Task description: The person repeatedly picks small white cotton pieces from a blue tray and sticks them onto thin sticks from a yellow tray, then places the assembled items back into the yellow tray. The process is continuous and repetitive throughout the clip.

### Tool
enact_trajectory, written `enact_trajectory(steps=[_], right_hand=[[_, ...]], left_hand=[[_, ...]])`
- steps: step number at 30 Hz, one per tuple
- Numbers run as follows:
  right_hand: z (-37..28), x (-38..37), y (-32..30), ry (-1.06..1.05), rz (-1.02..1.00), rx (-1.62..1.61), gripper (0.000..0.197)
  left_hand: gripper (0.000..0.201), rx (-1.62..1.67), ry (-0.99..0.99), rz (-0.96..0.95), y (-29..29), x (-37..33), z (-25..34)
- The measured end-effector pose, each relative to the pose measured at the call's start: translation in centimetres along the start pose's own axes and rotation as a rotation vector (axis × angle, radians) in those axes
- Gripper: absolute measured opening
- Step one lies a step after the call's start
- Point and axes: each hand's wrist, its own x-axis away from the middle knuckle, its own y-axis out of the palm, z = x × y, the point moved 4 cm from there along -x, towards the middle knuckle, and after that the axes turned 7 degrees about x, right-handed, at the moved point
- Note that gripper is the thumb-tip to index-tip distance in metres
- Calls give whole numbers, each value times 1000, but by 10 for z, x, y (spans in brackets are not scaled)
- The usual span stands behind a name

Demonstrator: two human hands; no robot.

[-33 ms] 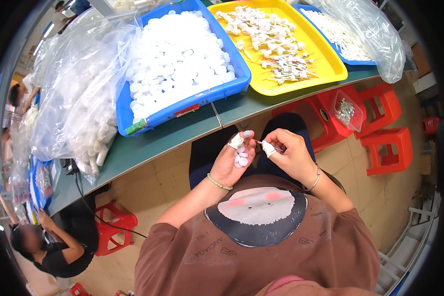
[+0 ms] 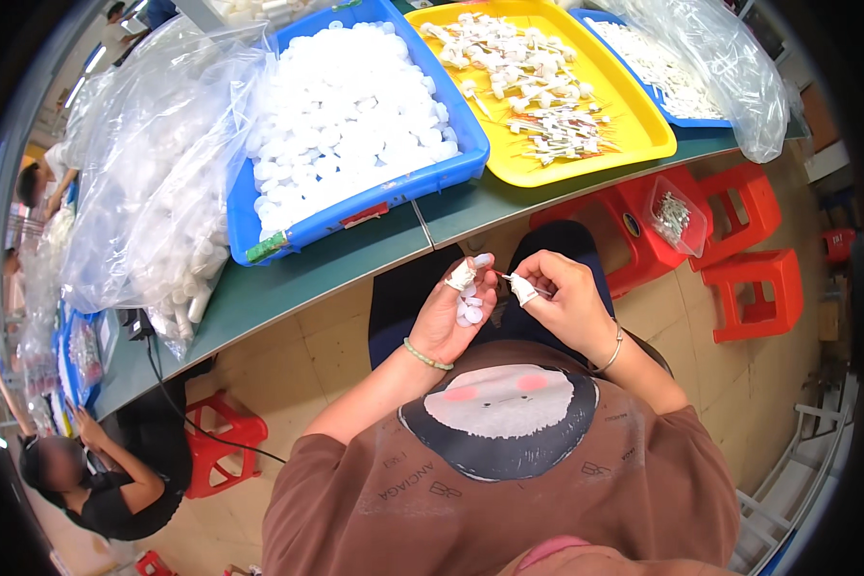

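Both hands are raised close together before the chest, left hand [image 2: 456, 312] cupped palm-up, right hand [image 2: 564, 302] pinching.

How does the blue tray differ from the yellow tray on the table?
The blue tray is heaped with round white caps; the yellow tray holds a thinner scatter of small white pieces with thin stems. The blue tray lies further left. Both rest on the green table.

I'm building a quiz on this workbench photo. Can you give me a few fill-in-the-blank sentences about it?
1. The tray of white caps is ____ in colour.
2. The left hand cups several small ____ pieces in its palm.
3. The stools beside the person are ____.
4. The right hand pinches a thin ____.

Missing words: blue; white; red; stick
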Motion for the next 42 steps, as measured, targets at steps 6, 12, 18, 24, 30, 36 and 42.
enact_trajectory(steps=[6,12,18,24,30,36,42], right_hand=[[-1,-1,1,50,35,-58,14],[-1,-1,7,-48,153,194,15],[3,-2,11,-35,88,63,17],[6,-8,13,-5,131,17,16],[12,-6,14,-105,137,-29,16],[4,-6,17,-132,109,95,23],[-1,-6,15,-191,147,288,21]], left_hand=[[32,-127,136,10,7,4,1],[39,-190,143,8,9,3,1],[43,-124,134,9,5,2,0],[41,-85,120,-30,5,0,1],[37,-66,170,46,8,3,3],[34,-102,158,0,9,2,0],[36,-171,159,-22,9,-1,-2]])
